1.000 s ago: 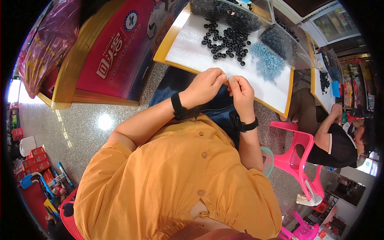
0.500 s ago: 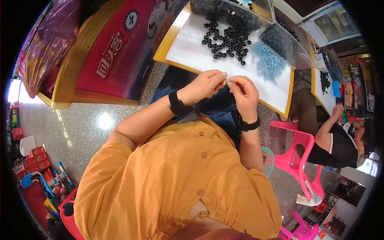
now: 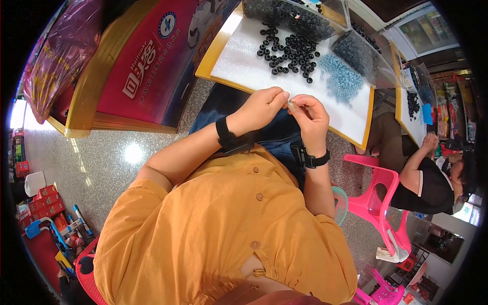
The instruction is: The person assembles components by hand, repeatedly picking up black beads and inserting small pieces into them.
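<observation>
My left hand (image 3: 261, 108) and my right hand (image 3: 311, 117) meet above my lap, just off the near edge of the table. Thumb and forefinger of each are pinched, the tips almost touching. Between the right fingertips shows a tiny pale, clear piece (image 3: 290, 102); its exact kind is too small to tell. Whatever the left fingers grip is hidden behind them. Beyond my hands, black round ring-like parts (image 3: 292, 53) lie loose on a white foam sheet (image 3: 239, 63). To their right spreads a heap of small pale-blue clear pieces (image 3: 340, 81).
Clear bins (image 3: 290, 20) of black parts stand along the table's far side. A yellow rim (image 3: 223, 83) edges the table. At left is a red printed panel (image 3: 147, 71). A pink chair (image 3: 373, 188) stands at right, near another person (image 3: 427, 178) seated at a second table.
My fingers have shifted slightly: the left hand has turned a little, and its fingertips sit closer over the small piece. The parts on the table have not moved.
</observation>
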Action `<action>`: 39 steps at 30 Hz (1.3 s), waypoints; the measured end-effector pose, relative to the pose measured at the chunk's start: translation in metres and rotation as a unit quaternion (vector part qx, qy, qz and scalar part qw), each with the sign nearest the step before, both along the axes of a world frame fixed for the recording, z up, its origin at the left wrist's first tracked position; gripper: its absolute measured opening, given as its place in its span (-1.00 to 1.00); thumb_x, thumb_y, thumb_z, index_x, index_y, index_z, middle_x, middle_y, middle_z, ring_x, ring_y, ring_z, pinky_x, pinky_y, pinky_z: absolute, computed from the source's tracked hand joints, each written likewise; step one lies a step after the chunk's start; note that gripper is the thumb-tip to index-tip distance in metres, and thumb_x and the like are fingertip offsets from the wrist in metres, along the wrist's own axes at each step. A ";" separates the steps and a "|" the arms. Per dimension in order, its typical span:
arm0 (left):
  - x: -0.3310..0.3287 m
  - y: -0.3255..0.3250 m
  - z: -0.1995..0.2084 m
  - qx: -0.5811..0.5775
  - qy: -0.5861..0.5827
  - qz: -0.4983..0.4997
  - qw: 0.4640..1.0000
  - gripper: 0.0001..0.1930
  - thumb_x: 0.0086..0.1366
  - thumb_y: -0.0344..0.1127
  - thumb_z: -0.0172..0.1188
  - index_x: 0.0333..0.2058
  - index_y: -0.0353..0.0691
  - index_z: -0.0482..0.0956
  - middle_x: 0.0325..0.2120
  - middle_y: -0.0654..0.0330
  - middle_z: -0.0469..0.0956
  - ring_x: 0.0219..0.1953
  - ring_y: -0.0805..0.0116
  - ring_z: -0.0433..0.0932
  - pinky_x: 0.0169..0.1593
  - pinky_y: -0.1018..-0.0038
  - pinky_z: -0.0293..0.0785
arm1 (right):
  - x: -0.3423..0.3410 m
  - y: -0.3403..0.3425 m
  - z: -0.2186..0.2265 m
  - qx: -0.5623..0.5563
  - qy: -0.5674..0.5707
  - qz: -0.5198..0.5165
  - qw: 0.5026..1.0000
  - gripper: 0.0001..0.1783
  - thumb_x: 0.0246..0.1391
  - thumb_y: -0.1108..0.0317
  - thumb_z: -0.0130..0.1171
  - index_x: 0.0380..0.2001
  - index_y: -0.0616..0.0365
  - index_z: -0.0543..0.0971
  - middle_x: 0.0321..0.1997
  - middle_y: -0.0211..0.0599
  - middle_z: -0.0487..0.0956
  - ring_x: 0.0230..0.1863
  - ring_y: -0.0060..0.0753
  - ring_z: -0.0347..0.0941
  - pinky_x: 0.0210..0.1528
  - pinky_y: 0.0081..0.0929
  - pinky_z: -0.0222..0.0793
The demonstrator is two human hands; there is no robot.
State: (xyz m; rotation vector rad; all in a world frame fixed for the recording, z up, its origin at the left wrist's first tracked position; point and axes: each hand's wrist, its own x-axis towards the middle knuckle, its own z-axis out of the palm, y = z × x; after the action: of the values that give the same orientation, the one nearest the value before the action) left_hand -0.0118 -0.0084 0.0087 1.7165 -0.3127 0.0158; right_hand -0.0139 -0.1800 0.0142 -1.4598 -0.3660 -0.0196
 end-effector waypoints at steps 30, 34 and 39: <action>0.009 0.008 0.004 0.154 -0.095 -0.056 0.982 -0.72 0.45 -0.19 -0.02 -0.31 -0.31 0.49 -0.42 0.02 0.47 -0.34 -0.04 0.46 -0.25 0.27 0.41 | 0.010 -0.005 0.000 0.061 0.350 0.103 0.929 -0.63 0.36 0.10 0.01 -0.49 0.08 0.42 -0.59 -0.57 0.34 -0.63 -0.76 0.16 -0.61 -0.75 0.02; 0.011 0.009 0.003 0.065 -0.007 -0.055 0.996 -0.68 0.45 -0.17 -0.02 -0.40 -0.29 0.47 -0.57 0.12 0.41 -0.47 0.17 0.45 -0.34 0.34 0.38 | 0.011 -0.003 -0.002 0.040 0.291 0.067 0.954 -0.65 0.37 0.13 0.00 -0.46 0.11 0.43 -0.57 -0.57 0.32 -0.58 -0.74 0.16 -0.54 -0.74 0.07; 0.017 0.018 -0.001 -0.164 0.247 -0.040 0.954 -0.60 0.45 -0.06 0.00 -0.53 -0.17 0.43 -0.64 0.46 0.27 -0.58 0.66 0.21 -0.51 0.63 0.14 | 0.022 -0.022 -0.002 0.027 0.171 -0.050 0.984 -0.71 0.36 0.18 0.02 -0.36 0.16 0.46 -0.49 -0.52 0.38 -0.52 -0.72 0.21 -0.47 -0.72 0.14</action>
State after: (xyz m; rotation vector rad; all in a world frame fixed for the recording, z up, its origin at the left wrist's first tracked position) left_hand 0.0056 0.0095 0.0076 1.3210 -0.0024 -0.3957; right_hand 0.0082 -0.2023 0.0123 -1.3959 -0.0103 0.1385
